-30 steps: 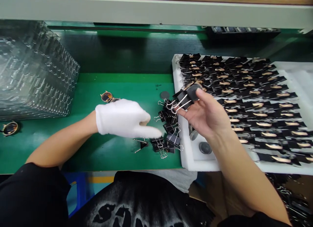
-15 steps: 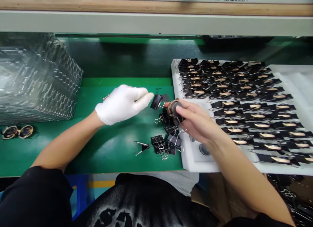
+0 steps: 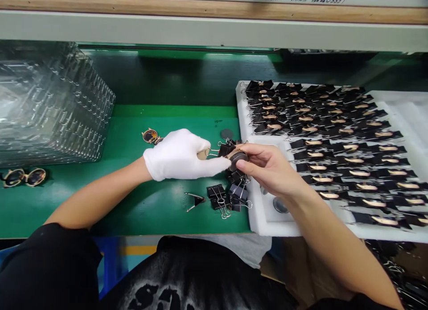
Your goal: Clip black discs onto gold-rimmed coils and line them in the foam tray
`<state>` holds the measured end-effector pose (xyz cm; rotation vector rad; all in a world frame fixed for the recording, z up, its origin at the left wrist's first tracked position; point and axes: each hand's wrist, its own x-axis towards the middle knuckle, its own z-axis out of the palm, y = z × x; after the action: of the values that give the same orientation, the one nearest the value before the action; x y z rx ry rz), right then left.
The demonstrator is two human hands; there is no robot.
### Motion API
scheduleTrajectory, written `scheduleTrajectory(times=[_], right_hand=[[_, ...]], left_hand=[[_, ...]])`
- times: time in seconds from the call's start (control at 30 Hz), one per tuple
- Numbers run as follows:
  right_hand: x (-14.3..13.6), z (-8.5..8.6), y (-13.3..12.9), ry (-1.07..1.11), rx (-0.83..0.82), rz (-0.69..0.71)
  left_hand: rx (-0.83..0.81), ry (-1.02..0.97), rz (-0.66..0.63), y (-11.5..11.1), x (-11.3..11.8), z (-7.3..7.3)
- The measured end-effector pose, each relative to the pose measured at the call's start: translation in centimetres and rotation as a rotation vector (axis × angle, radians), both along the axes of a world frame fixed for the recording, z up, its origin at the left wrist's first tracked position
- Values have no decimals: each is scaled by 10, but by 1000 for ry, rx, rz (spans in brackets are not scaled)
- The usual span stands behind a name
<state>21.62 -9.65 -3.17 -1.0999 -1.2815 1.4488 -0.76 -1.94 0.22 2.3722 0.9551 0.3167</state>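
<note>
My left hand, in a white glove, pinches the wire handles of a black binder clip, whose body points toward my right hand. My bare right hand grips gold-rimmed sunglasses with a dark grey disc against them, my thumb on the disc. The clip is right beside the sunglasses; whether its jaws touch them is hidden by my fingers. Below lie several loose binder clips, and a single binder clip rests on its side. Another loose grey disc lies above my hands.
To the right, a white foam tray bears rows of binder clips clamped around gold-coloured frames. Clear plastic trays are stacked at the left. Two more pairs of sunglasses lie on the green table, one partly behind my glove.
My left hand has moved right and slightly down with the binder clip, up to the sunglasses in my right hand. The sunglasses behind the glove and the loose disc show more fully.
</note>
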Motion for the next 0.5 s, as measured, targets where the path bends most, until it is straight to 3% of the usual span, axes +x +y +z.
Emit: scheduleTrajectory(times=[0.13,0.23,0.33,0.5], right_hand=[[0,3,1,-42,3,64],[4,3,3,-37,-30,-69],[12,6,6,-185,6,-162],[28,16,10,-350,42,32]], left_hand=[[-8,-29,6,2,2,-3],[-114,-44,60,8,0,-1],[-228,-81,64,12,-2,4],[-369,-56,-43,5,0,3]])
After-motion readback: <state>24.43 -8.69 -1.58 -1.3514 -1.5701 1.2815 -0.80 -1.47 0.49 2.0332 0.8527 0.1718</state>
